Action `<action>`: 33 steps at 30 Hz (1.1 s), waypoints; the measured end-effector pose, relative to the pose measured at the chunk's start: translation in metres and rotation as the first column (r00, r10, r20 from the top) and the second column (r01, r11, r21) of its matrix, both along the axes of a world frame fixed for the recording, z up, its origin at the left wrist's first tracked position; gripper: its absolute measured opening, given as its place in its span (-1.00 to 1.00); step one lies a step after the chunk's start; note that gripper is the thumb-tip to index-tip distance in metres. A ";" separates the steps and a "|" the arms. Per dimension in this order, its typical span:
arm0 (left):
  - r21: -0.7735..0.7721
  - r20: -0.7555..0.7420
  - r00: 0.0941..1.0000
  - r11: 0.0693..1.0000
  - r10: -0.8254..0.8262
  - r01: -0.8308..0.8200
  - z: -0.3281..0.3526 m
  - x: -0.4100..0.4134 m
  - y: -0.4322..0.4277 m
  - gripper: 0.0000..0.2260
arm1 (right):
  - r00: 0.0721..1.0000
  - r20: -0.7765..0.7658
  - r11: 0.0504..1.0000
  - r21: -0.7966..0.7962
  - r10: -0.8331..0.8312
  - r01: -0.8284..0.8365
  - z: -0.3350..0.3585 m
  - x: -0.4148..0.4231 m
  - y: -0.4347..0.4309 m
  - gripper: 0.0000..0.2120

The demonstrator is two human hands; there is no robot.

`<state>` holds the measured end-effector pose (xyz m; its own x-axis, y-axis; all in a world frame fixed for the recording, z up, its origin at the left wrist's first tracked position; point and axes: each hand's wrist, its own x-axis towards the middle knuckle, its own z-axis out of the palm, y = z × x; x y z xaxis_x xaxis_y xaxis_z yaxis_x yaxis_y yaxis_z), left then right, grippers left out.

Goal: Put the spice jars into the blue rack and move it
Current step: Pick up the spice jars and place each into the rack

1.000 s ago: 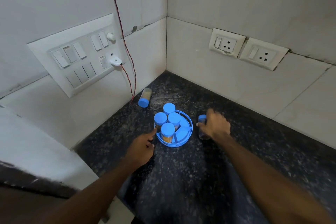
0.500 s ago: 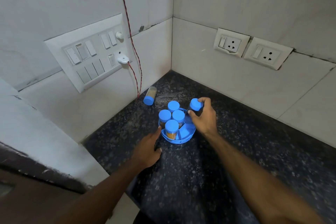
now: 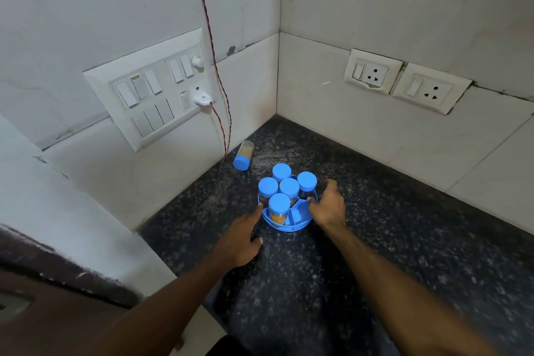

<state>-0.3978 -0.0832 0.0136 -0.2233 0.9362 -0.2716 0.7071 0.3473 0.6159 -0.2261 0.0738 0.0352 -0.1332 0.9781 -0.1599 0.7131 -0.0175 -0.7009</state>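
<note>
A round blue rack (image 3: 300, 221) sits on the dark granite counter near the corner. Several clear spice jars with blue lids stand upright in it, the newest one (image 3: 307, 183) at the right back. One front compartment (image 3: 302, 210) holds no jar. Another jar (image 3: 243, 155) lies on its side behind the rack, by the left wall. My left hand (image 3: 242, 235) rests open, a fingertip touching the rack's left rim. My right hand (image 3: 328, 206) is open beside the rack's right rim, fingers apart and holding nothing.
The counter (image 3: 375, 254) ends at two white tiled walls meeting in a corner. A switch panel (image 3: 153, 89) with a plug and a red twisted cable (image 3: 224, 113) is on the left wall. Two sockets (image 3: 404, 81) are on the right wall.
My right hand carried a jar from the counter into the rack's right back slot and let go of it. My left hand stayed at the rack's left rim.
</note>
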 end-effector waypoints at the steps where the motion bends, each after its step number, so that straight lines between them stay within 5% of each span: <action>1: -0.010 -0.013 1.000 1.000 -0.020 0.020 -0.001 -0.001 0.002 -0.21 | 0.999 0.025 0.998 -0.049 -0.028 0.029 0.001 0.000 0.001 -0.53; 4: -0.039 -0.043 0.998 0.998 -0.043 0.042 -0.001 -0.007 0.010 -0.22 | 0.983 -0.047 0.966 -0.198 -0.180 0.167 0.007 0.000 0.005 -0.95; 7: -0.065 -0.069 0.997 0.997 -0.039 0.035 0.005 -0.017 0.029 -0.23 | 0.902 -0.180 0.864 -0.409 -0.393 0.295 0.009 0.007 0.005 -0.85; 11: -0.131 -0.065 0.992 0.986 -0.108 0.099 0.016 -0.029 0.067 -0.24 | 0.811 -0.276 0.725 -0.644 -0.516 0.243 0.005 0.017 -0.005 -0.83; 14: -0.139 -0.035 0.989 0.981 -0.143 0.137 0.020 -0.038 0.087 -0.29 | 0.793 -0.292 0.726 -0.639 -0.535 0.255 0.005 0.015 -0.005 -0.81; 20: 0.261 -0.233 0.973 0.964 0.006 0.057 0.031 -0.064 0.103 -0.55 | 0.786 -0.262 0.739 -0.588 -0.559 0.330 0.008 -0.002 -0.006 -0.80; 27: 0.047 -0.297 0.955 0.999 -0.003 0.017 0.022 -0.100 0.134 -0.43 | 0.603 -0.415 0.666 -0.694 -0.681 0.274 0.006 -0.048 -0.018 -0.87; 33: 0.224 -0.279 0.958 0.975 0.065 -0.001 0.016 -0.110 0.146 -0.76 | 0.696 -0.326 0.688 -0.648 -0.639 0.327 0.000 -0.044 -0.022 -0.84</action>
<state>-0.5077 0.0629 0.0293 -0.2929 0.9560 0.0182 0.8536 0.2529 0.4554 -0.2697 0.0515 0.0353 0.1254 0.7026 -0.7005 0.0433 -0.7093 -0.7036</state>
